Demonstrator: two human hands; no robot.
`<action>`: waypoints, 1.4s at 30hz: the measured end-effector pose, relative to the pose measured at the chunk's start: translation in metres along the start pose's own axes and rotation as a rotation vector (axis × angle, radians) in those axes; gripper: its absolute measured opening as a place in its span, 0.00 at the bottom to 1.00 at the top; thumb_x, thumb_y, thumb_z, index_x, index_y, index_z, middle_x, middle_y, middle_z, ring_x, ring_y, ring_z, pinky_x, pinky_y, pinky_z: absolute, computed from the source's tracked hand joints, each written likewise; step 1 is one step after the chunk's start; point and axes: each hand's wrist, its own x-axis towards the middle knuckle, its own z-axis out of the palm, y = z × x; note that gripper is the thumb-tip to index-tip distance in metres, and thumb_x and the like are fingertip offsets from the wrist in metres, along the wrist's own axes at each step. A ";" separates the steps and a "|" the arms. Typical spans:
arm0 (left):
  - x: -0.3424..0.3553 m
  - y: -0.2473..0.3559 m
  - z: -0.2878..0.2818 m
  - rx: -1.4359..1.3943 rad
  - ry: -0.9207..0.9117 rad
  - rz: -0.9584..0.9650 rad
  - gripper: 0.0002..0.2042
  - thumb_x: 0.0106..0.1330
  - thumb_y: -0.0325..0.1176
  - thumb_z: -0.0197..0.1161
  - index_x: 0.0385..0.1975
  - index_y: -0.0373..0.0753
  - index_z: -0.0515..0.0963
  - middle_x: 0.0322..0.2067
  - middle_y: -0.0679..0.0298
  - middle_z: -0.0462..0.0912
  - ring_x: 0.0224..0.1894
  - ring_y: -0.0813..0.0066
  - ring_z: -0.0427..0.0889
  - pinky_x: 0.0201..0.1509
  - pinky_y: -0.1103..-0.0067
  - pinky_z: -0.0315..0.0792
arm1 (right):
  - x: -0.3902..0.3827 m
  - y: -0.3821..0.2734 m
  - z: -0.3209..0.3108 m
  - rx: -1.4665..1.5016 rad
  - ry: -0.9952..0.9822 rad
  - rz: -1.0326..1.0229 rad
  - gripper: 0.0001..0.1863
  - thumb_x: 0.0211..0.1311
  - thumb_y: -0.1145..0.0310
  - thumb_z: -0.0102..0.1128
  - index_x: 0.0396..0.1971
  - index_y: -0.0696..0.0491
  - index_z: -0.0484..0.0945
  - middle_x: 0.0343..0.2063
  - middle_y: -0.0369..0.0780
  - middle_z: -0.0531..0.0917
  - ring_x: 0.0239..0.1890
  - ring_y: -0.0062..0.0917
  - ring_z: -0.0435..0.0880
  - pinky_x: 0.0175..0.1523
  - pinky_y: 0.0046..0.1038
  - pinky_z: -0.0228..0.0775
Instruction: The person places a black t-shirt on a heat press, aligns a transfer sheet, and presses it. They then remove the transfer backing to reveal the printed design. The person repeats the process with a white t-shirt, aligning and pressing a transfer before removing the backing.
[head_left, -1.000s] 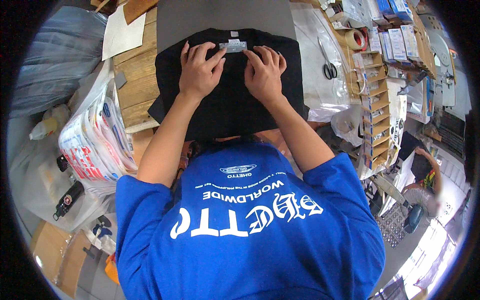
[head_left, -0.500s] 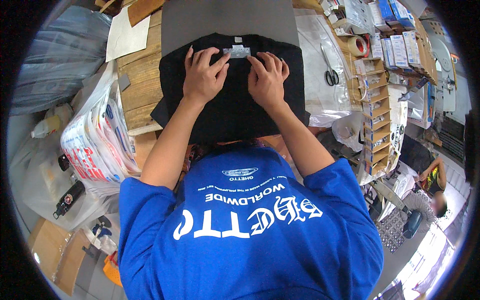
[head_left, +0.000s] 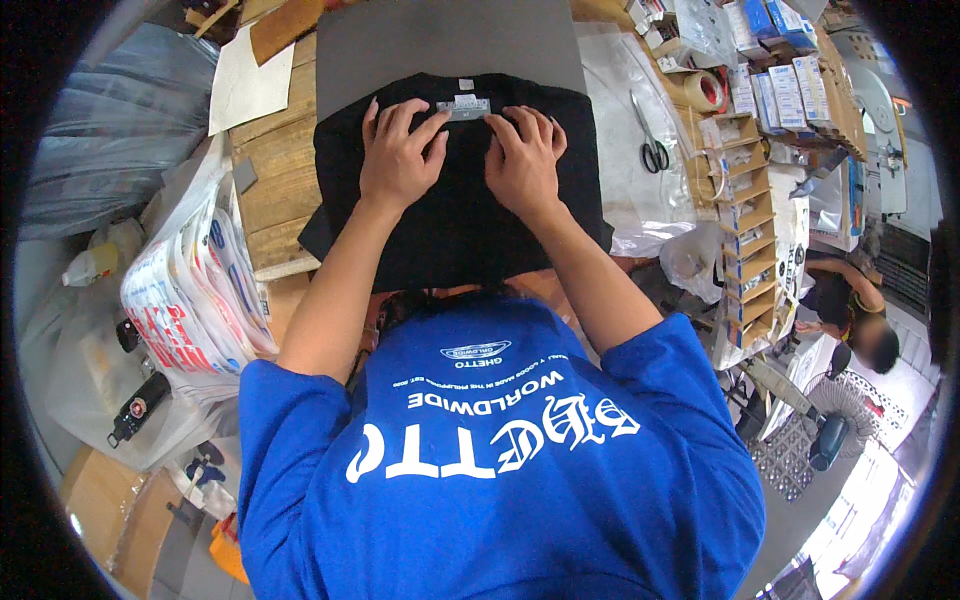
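Observation:
A black garment [head_left: 460,230] lies spread on a dark grey board [head_left: 445,40]. Near its neckline is a small silver-grey label strip [head_left: 463,110], with a small white tag above it. My left hand [head_left: 400,155] rests on the fabric, fingers bent and apart, its index fingertip at the left end of the strip. My right hand [head_left: 525,160] lies opposite, fingers curved and apart, a fingertip at the strip's right end.
Scissors [head_left: 652,150] lie on clear plastic at right, beside a tape roll [head_left: 705,90], boxes [head_left: 790,95] and a cardboard divider rack [head_left: 745,230]. A plastic-wrapped stack [head_left: 175,290] sits left. At far right are a fan [head_left: 845,420] and a co-worker [head_left: 850,300].
My hands keep nearly the same place at the two ends of the strip. The co-worker at far right has shifted and now appears higher in the view, bent forward.

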 end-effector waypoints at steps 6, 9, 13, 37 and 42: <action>0.040 -0.013 0.007 -0.035 0.098 -0.120 0.08 0.59 0.35 0.70 0.37 0.46 0.84 0.48 0.62 0.79 0.55 0.58 0.77 0.69 0.60 0.62 | 0.043 0.020 0.009 0.059 -0.039 0.160 0.19 0.51 0.71 0.65 0.46 0.47 0.82 0.52 0.42 0.78 0.60 0.41 0.73 0.65 0.54 0.56; 0.054 -0.041 -0.023 -0.312 0.260 -0.226 0.06 0.59 0.33 0.71 0.33 0.42 0.84 0.47 0.56 0.80 0.54 0.54 0.78 0.63 0.65 0.70 | 0.087 0.072 -0.042 0.069 0.267 0.116 0.17 0.50 0.76 0.65 0.42 0.53 0.82 0.45 0.47 0.82 0.51 0.46 0.80 0.56 0.39 0.72; -0.019 -0.077 -0.106 -0.420 0.179 -0.510 0.04 0.66 0.23 0.63 0.39 0.33 0.78 0.35 0.65 0.78 0.41 0.75 0.79 0.50 0.79 0.74 | 0.156 0.140 -0.230 -0.075 0.463 0.254 0.10 0.53 0.69 0.69 0.36 0.51 0.84 0.37 0.44 0.86 0.44 0.40 0.84 0.53 0.37 0.73; -0.121 -0.080 -0.054 -0.459 -0.051 -0.629 0.29 0.51 0.24 0.77 0.54 0.29 0.76 0.49 0.48 0.84 0.52 0.55 0.84 0.57 0.69 0.77 | 0.270 -0.151 -0.356 -0.737 -0.116 -0.685 0.20 0.51 0.53 0.75 0.25 0.55 0.80 0.25 0.48 0.82 0.34 0.39 0.84 0.40 0.36 0.75; -0.114 -0.101 -0.057 -0.857 -0.133 -0.663 0.21 0.53 0.28 0.79 0.46 0.32 0.78 0.41 0.57 0.87 0.47 0.69 0.85 0.53 0.73 0.77 | 0.240 -0.188 -0.273 -0.161 -1.167 -0.137 0.19 0.51 0.54 0.73 0.29 0.57 0.86 0.28 0.51 0.86 0.32 0.44 0.86 0.40 0.41 0.77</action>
